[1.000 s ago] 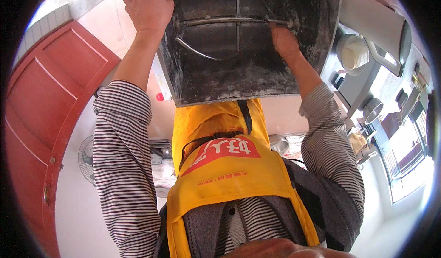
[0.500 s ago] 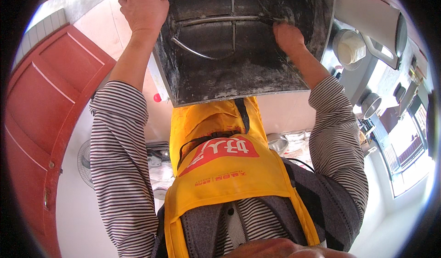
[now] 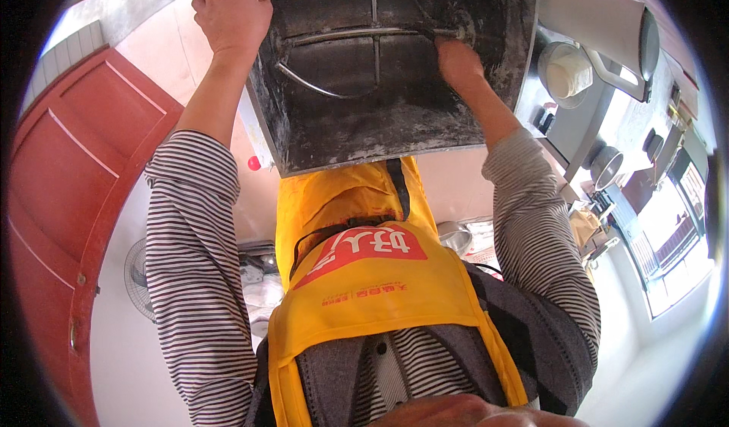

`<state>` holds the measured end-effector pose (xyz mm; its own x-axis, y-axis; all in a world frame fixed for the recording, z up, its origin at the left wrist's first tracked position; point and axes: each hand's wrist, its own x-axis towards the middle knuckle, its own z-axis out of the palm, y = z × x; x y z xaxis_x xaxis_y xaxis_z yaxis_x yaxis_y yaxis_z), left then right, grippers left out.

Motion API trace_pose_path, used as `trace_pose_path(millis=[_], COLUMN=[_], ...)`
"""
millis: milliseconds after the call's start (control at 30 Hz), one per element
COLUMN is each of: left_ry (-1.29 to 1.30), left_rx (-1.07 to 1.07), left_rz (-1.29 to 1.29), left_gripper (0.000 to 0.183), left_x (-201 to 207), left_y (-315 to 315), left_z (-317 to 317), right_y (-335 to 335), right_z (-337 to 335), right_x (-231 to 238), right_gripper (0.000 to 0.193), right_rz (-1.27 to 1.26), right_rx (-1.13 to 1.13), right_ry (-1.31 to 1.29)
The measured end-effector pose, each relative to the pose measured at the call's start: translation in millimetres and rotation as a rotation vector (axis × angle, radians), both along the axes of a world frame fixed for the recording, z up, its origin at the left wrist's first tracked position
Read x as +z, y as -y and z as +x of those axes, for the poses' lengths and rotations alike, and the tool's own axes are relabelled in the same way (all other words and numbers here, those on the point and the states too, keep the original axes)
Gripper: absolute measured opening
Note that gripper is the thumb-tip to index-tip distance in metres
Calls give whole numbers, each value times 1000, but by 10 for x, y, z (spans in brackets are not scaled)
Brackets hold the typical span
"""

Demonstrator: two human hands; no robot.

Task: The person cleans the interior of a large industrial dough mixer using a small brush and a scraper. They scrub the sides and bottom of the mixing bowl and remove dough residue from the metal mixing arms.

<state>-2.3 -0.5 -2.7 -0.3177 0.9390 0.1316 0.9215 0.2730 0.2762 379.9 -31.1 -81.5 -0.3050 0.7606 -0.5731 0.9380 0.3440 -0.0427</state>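
A large metal trough [image 3: 364, 127] with straight sides is right in front of me. Its dark inside is smeared with whitish residue. Across it runs a metal rod [image 3: 342, 33] with thinner and curved rods branching off. At the trough's upper left edge my left hand [image 3: 234, 13] is closed around the rim, thumb raised. My right hand [image 3: 459, 64] reaches inside, fist closed close to the right end of the rod. Whatever lies in its fingers is hidden; a dark bit shows beside them.
To the right stand a white pitcher-like appliance [image 3: 607, 24], a clear container [image 3: 568, 74] with pale contents and a metal bowl [image 3: 606, 167]. A red door [image 3: 83, 199] is at left, with a fan [image 3: 138, 279] by it. Another bowl [image 3: 454, 237] sits low behind my apron.
My right hand has shifted slightly left and down inside the trough. The trough and surroundings sit a little further left in view. My left hand keeps its hold on the rim.
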Motion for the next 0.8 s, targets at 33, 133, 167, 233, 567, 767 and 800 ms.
trace_pose_path(millis=[33, 133, 167, 233, 567, 767, 800], left_ry=[1, 5, 5, 10, 0, 38, 38], left_rx=[-7, -20, -14, -3, 14, 7, 14], left_rz=[11, 40, 30, 16, -18, -12, -15], left_gripper=[80, 80, 80, 80, 79, 79, 79], left_x=[-13, -66, -48, -33, 3, 29, 21], left_y=[4, -59, -51, -11, -26, -35, -38], left_z=[-16, -31, -7, -10, -7, -7, 3], right_y=[0, -165, -193, -290, -587, -343, -319], right_z=[-110, 56, 99, 88, 61, 360, 425], right_x=[36, 26, 48, 101, 269, -10, -69], right_gripper=[33, 33, 34, 36, 25, 25, 25], right_rz=[40, 92, 83, -29, -157, 41, 44], right_rx=[1, -77, -113, 28, 367, 236, 179], right_ry=[-18, -10, 3, 166, 235, -193, -247])
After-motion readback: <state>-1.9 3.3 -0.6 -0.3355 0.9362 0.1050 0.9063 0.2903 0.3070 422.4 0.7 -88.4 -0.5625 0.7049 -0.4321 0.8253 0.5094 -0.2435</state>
